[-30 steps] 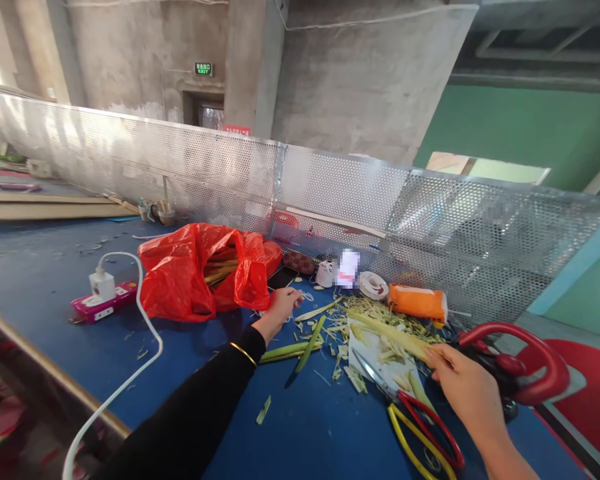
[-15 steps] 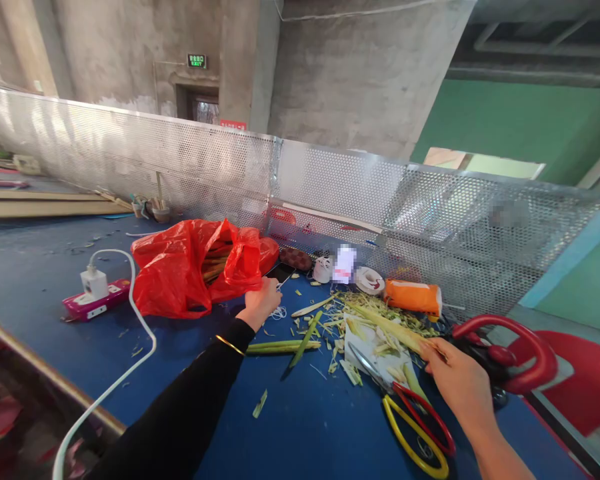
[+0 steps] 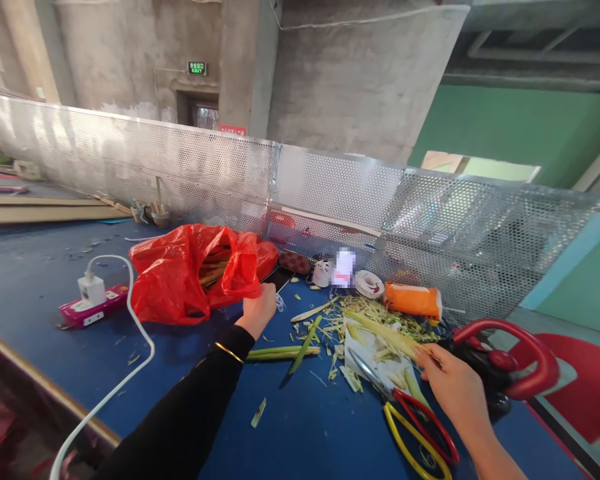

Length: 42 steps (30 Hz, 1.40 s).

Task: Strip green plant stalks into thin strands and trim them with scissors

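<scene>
My left hand [image 3: 259, 311] is closed at the right edge of a red plastic bag [image 3: 173, 273], pinching its rim; the fingertips are mostly hidden. Brown sticks [image 3: 214, 269] show through the bag's mouth. Beyond that hand lie a dark phone [image 3: 279, 278] and a white cord [image 3: 280, 303]. My right hand [image 3: 450, 377] grips the near end of a long, pale yellow-green plant stalk [image 3: 380, 331], held over a heap of shavings [image 3: 415, 325]. Scissors [image 3: 397, 403] with one red and one yellow handle lie open just left of this hand, their blades on white paper [image 3: 355, 347].
Green stalk pieces [image 3: 280, 353] lie mid-table. Along the perforated metal screen [image 3: 330, 183] sit a tape roll [image 3: 369, 284] and an orange packet [image 3: 413, 301]. A red-handled black object [image 3: 505, 357] stands at right. A white cable [image 3: 147, 353] runs from a charger [image 3: 91, 291] on a purple box.
My left hand has drawn slightly down and left, staying at the bag's edge. My right hand has shifted a little left with the stalk. The view has tilted slightly up.
</scene>
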{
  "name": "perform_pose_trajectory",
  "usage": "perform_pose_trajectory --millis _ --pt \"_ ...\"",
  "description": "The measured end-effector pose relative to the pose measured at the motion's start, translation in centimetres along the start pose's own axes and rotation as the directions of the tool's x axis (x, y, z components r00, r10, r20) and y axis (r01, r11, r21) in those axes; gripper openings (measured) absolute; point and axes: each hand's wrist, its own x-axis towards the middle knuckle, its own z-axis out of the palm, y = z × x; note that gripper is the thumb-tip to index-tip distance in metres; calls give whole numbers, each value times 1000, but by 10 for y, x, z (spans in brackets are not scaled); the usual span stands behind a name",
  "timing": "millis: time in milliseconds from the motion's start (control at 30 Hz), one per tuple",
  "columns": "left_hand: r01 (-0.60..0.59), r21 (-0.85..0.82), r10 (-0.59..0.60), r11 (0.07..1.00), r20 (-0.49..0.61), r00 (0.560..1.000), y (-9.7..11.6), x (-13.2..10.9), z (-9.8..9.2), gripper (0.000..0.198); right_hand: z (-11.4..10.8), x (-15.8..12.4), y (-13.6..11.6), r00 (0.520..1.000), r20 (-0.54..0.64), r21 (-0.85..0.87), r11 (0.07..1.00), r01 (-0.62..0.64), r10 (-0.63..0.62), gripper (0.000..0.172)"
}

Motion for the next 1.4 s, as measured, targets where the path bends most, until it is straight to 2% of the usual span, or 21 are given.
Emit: perform_pose_trajectory --millis 200,367,500,700,867,933,1067,1200,1300,1400 --pt "-205 -60 205 977 8 979 28 -9 5 18 -3 -2 -5 1000 -4 40 999 -1 1 33" --pt "-417 -180 429 891 34 903 53 -23 11 21 -2 -7 -11 997 -29 63 995 76 -74 34" --pt "-458 -220 489 862 116 865 55 -29 14 17 2 -8 -12 989 -24 87 985 147 -146 34" --pt "-354 -297 428 887 235 873 50 -26 21 20 1 -7 -11 991 -10 115 984 135 -135 34" --pt "-213 -400 327 891 242 913 42 -16 21 23 -5 -4 -7 997 -59 107 992 61 -55 35" --pt "-148 -436 262 888 216 941 37 -11 23 25 -6 -3 -6 997 -68 107 993 47 -40 35" --pt "-32 -508 94 860 97 991 28 -3 27 29 -7 -3 -5 996 -84 105 993 45 -37 33" --pt "64 -596 -54 801 35 998 31 -3 23 35 -10 -3 -8 994 -110 100 995 26 -15 33" --pt "121 -657 -42 744 135 990 46 -16 19 39 -8 -5 -14 995 -100 135 991 8 5 32" --pt "206 -690 58 694 339 939 67 -40 21 42 1 -12 -25 999 -43 203 979 15 -6 32"
